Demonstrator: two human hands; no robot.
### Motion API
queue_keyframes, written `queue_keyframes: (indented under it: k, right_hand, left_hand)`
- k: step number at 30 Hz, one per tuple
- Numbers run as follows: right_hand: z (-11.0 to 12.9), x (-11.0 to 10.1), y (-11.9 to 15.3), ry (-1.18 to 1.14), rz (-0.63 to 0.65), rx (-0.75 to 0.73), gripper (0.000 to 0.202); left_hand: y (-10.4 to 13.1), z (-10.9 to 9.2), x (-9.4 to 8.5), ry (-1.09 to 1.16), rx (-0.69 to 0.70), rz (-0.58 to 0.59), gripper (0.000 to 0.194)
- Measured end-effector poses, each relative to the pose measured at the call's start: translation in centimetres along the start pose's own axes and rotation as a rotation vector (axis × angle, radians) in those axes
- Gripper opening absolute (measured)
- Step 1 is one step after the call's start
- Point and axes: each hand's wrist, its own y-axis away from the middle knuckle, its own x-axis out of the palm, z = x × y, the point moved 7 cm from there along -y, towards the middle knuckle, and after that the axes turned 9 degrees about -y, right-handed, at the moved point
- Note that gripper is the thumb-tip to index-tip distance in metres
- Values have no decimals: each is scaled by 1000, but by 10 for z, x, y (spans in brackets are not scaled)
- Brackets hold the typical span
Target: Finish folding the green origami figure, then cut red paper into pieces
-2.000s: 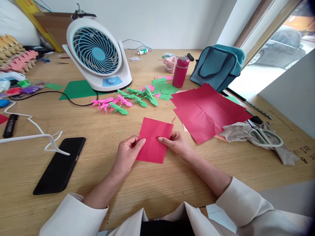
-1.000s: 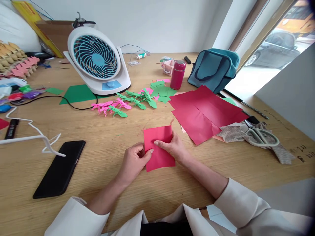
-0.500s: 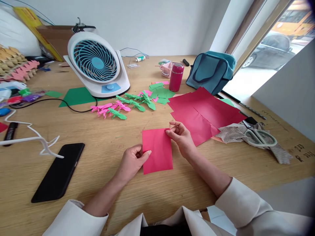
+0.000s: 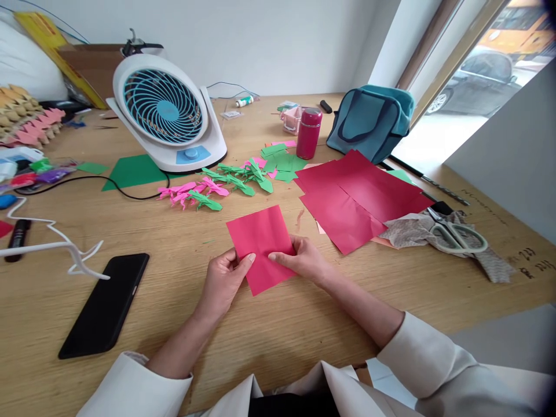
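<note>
A red sheet of paper [image 4: 264, 234], roughly rectangular, is held between my two hands above the wooden table, tilted to the left. My left hand [image 4: 223, 281] pinches its left edge, thumb on top and fingers behind. On the opposite edge, my right hand [image 4: 306, 259] grips it with the thumb lying across the front; its other fingers are mostly hidden behind the paper. Beyond the sheet lie several folded green paper pieces [image 4: 234, 182] and pink paper pieces [image 4: 185, 193]. Larger red sheets [image 4: 365, 197] are stacked to the right.
A white fan [image 4: 167, 110] stands at the back left. A black phone [image 4: 106, 304] lies left of my hands. Scissors [image 4: 456, 234] rest on crumpled cloth at the right. Behind are a red flask [image 4: 309, 134] and a blue bag [image 4: 371, 124].
The red sheet has turned counterclockwise and risen slightly. My right hand has shifted from its top right corner down to the right edge, while my left hand still grips the left edge.
</note>
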Motion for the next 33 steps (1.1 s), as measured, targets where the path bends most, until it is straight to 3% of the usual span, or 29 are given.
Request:
queue_keyframes:
  k: [5,9,13,21,27,33]
  right_hand:
    - [-7,-10,-5,-12,10,28,33]
    - [-2,-29,-11,14,-110,-60,39]
    - [4,-32,-9,50,-156,-84,44]
    - [9,-29,-7,50,-92,-64,43]
    - [13,-29,-7,41,-66,-112,39]
    - [-3,-14,-5,156,84,-64,40]
  left_hand:
    - [-2,-1,-3,46,-12,-34,37]
    - [-3,-6,-5,114,-8,-84,37]
    - [-3,-8,-8,146,-12,-122,33]
    - [-6,-2,-9,220,-49,-114,30]
    - [-6,-1,-11,289,-99,-133,38]
    - [-5,-5,-9,365,-117,-184,42]
